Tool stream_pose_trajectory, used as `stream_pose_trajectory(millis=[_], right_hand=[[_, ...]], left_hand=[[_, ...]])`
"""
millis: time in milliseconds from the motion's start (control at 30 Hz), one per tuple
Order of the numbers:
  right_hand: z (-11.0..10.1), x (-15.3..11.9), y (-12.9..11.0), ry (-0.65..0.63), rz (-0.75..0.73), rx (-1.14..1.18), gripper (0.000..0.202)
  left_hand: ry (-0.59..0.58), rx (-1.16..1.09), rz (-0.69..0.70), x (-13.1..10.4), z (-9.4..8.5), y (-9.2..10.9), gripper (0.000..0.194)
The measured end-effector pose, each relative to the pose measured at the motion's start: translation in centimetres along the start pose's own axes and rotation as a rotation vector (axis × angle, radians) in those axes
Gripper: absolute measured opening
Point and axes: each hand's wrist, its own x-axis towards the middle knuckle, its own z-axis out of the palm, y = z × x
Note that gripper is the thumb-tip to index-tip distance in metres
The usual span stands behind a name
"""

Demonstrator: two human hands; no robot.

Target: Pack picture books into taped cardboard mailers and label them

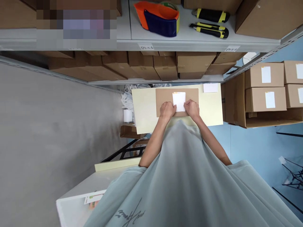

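A brown cardboard box lies on the pale yellow table. On its top is a white label, roughly in the middle. My left hand is at the label's lower left edge, fingers curled, thumb on the label side. At the label's right edge, my right hand pinches or presses the border with thumb and fingertips. Both forearms reach in from below.
A shelf above the table holds an orange and blue tape dispenser, yellow and black cutters and cartons. Labelled boxes sit in a large open carton at right. A stack of white paper lies at the table's back right.
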Motion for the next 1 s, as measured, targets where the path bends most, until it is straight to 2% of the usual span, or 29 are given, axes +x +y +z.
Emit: stream_pose_trajectory(millis=[100, 200, 267, 333, 400, 500, 700, 800, 1000], right_hand=[[-0.4, -0.6, 0.3, -0.004, -0.022, -0.028, 0.019], [-0.3, -1.6, 1.0, 0.069, -0.156, -0.078, 0.030], [0.2, -2.2, 1.5, 0.123, -0.328, -0.138, 0.047], [1.0, -2.5, 2.2, 0.134, -0.465, -0.220, 0.066], [1.8, -2.4, 2.9, 0.119, -0.520, -0.295, 0.076], [2.4, -1.9, 3.9, 0.124, -0.522, -0.357, 0.077], [1.5, -0.6, 5.2, 0.158, -0.504, -0.401, 0.070], [1.1, 0.5, 4.2, 0.156, -0.504, -0.411, 0.070], [1.6, 2.8, 0.1, 0.135, -0.488, -0.424, 0.065]], left_hand=[[0.000, -0.016, 0.005, -0.8, 0.1, -0.8, 0.036], [0.125, -0.077, 0.079, -1.7, 0.0, -1.5, 0.037], [0.250, -0.093, 0.187, -2.1, 0.1, -1.7, 0.054], [0.300, -0.059, 0.304, -2.1, 0.6, -1.7, 0.073], [0.266, 0.006, 0.376, -1.8, 1.3, -2.0, 0.080], [0.200, 0.085, 0.382, -1.0, 2.4, -3.0, 0.085], [0.207, 0.118, 0.347, 0.0, 2.6, -5.5, 0.081], [0.232, 0.114, 0.363, 0.8, 2.1, -4.7, 0.078], [0.250, 0.068, 0.351, 2.9, 1.4, -1.2, 0.068]])
